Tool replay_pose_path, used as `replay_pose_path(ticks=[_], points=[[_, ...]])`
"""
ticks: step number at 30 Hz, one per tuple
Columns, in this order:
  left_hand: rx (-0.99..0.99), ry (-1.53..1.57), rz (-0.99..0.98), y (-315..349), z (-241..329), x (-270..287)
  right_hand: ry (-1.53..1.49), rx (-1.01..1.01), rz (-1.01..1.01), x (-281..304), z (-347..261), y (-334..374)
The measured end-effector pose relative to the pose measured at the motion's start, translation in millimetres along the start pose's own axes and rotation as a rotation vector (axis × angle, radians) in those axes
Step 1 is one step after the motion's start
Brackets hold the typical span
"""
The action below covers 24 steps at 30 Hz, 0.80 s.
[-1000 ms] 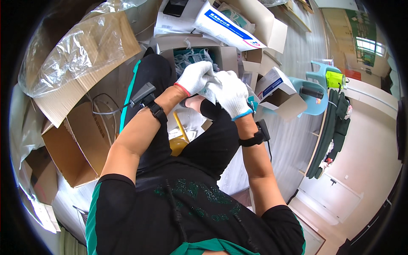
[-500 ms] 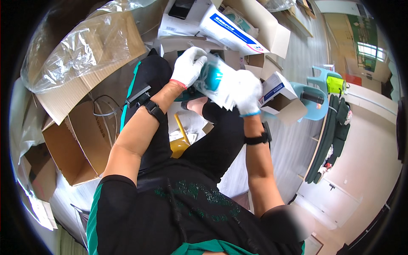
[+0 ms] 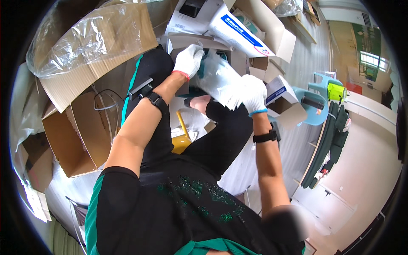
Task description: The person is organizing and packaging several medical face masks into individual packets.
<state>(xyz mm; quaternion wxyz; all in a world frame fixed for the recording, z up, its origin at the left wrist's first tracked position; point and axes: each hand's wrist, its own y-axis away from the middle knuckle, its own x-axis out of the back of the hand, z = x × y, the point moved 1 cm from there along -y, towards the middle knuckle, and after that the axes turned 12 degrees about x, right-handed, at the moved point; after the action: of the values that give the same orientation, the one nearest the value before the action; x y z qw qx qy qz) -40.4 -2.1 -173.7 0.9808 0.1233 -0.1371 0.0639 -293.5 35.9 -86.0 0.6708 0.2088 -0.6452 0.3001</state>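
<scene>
My right hand (image 3: 254, 92), in a white knit glove with a blue cuff, is closed on a bunch of clear plastic bags (image 3: 222, 80) whose edges fan out below the fingers. My left hand (image 3: 189, 60), in a white glove with a red cuff, has its fingers curled together beside the far left part of the bags; what they grip is hidden. Teal items (image 3: 205, 64) show next to the left fingertips, partly behind the plastic. Directly beyond the hands stands an open carton (image 3: 180, 41), with more teal items inside.
A white-and-blue box (image 3: 240, 32) and a black phone (image 3: 192, 7) lie beyond the carton. At right are a small open box (image 3: 280, 95) and a blue stool (image 3: 316, 112). Plastic-covered cardboard (image 3: 100, 42) and a brown box (image 3: 70, 146) are at left. A yellow dustpan (image 3: 181, 143) lies between my legs.
The bags have spread out flatter, and their teal contents show less through the plastic. My right hand has moved slightly right and nearer; the left has shifted slightly right and farther.
</scene>
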Motion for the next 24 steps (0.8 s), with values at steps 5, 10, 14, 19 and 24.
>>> replay_pose_path(ticks=[5,10,14,19,24], points=[[0.022,-0.020,-0.025,4.7,-1.7,-1.7,-0.003,0.089,0.218,0.1,6.6,26.8],[0.056,-0.058,-0.067,2.6,-5.1,0.0,0.061,0.024,0.004,3.3,10.1,45.0],[0.123,-0.053,-0.134,2.3,-8.1,-4.5,-0.088,-0.159,0.058,20.8,4.4,62.7],[0.064,-0.142,-0.145,0.3,-4.6,-6.1,-0.472,-0.399,0.296,45.2,3.0,76.8],[0.044,0.049,-0.573,16.6,14.6,-14.2,-0.513,-0.494,0.344,41.8,-2.4,92.2]])
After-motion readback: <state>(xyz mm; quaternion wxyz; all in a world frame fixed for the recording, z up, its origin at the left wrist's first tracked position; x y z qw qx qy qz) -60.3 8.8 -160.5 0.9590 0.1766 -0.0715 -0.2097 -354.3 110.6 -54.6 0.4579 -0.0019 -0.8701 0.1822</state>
